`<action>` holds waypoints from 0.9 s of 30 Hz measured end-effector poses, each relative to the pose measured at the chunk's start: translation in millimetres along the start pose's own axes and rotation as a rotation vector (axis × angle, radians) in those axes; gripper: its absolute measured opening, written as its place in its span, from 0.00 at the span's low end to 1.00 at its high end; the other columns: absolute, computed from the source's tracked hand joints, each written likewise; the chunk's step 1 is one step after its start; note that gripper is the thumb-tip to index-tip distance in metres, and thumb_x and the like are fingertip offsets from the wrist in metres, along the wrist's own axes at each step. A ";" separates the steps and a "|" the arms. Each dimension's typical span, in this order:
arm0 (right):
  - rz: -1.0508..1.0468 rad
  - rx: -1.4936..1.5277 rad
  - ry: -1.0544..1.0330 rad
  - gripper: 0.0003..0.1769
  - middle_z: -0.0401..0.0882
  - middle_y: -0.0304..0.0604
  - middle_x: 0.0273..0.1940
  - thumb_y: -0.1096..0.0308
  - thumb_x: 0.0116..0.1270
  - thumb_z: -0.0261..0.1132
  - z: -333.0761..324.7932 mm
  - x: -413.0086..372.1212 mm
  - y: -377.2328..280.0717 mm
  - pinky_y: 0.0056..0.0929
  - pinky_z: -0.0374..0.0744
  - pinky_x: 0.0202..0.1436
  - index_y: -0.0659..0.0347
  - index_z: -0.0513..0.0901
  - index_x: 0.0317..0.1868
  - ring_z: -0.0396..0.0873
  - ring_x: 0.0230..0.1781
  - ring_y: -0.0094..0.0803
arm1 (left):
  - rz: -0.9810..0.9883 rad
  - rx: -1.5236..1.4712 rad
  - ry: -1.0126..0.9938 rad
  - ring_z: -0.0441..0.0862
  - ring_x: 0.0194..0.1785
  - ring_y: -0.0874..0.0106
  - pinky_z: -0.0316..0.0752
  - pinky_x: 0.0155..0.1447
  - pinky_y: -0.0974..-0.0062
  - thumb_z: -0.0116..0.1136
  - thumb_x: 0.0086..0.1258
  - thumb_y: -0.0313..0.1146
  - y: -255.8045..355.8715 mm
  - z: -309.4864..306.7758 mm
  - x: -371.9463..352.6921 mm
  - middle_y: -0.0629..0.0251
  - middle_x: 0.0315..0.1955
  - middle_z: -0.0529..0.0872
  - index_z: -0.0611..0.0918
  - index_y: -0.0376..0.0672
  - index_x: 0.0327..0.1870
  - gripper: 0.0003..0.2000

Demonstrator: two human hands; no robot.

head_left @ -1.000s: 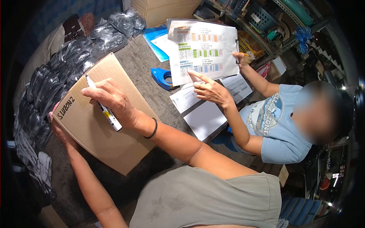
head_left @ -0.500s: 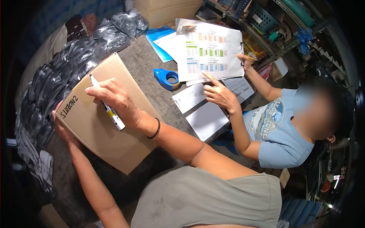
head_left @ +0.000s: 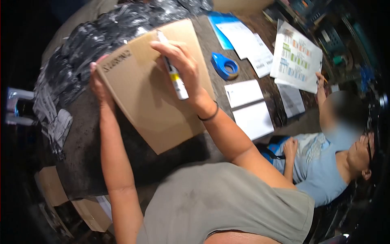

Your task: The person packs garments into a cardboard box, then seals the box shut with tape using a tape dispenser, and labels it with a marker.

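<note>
A brown cardboard box (head_left: 162, 118) stands before me, with black handwriting that looks like "S LUZON 2" (head_left: 118, 61) along its left edge. My left hand (head_left: 100, 86) grips that edge, its fingers partly hidden behind the box. Over the upper part of the cardboard, my right hand (head_left: 183, 67) is closed around a white marker (head_left: 179, 87) with a yellow and black label. The marker's tip end points up and away from me, towards the box's far edge.
Black plastic-wrapped bundles (head_left: 87, 46) line the far left. Right of the box lie a blue tape dispenser (head_left: 221, 67), white papers (head_left: 254, 122) and scissors (head_left: 279, 114). A person in a light blue shirt (head_left: 321, 162) holds colour-printed sheets (head_left: 296, 57) at the right.
My view has shifted, so the box and my hands appear further right. The other person's pointing hand has come down from the printed sheets, which are now further right. My grips are unchanged.
</note>
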State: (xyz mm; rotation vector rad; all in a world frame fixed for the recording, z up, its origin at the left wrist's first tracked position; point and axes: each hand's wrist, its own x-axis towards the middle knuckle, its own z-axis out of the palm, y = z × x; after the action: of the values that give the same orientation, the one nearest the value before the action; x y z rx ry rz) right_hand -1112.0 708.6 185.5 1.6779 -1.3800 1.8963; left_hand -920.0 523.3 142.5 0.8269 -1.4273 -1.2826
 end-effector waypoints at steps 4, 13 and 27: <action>0.029 -0.027 -0.021 0.25 0.82 0.41 0.43 0.81 0.53 0.68 3.1 1.8 13.5 0.34 0.76 0.50 0.55 0.81 0.53 0.78 0.45 0.38 | -0.086 -0.037 -0.020 0.81 0.48 0.67 0.77 0.54 0.68 0.39 0.78 0.48 0.1 11.9 -3.4 0.58 0.45 0.83 0.76 0.38 0.52 0.21; -0.046 -0.006 0.109 0.20 0.77 0.38 0.34 0.74 0.53 0.64 8.9 0.1 12.7 0.34 0.73 0.50 0.53 0.79 0.49 0.77 0.41 0.38 | -0.128 -0.067 0.023 0.82 0.43 0.71 0.79 0.51 0.70 0.39 0.79 0.48 -10.3 -9.9 9.3 0.60 0.44 0.83 0.78 0.38 0.49 0.22; -0.059 -0.035 0.070 0.23 0.82 0.33 0.45 0.77 0.54 0.69 5.0 -3.3 8.3 0.33 0.75 0.51 0.55 0.80 0.52 0.77 0.45 0.35 | 0.327 0.469 0.134 0.82 0.45 0.70 0.78 0.51 0.72 0.41 0.78 0.45 -8.5 -4.8 -6.3 0.58 0.46 0.82 0.77 0.36 0.51 0.19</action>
State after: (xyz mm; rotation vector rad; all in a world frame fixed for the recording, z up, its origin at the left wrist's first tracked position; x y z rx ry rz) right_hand -1113.7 701.8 178.1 1.6021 -1.3142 1.8696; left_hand -914.8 526.1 132.5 0.9174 -1.6978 -0.6411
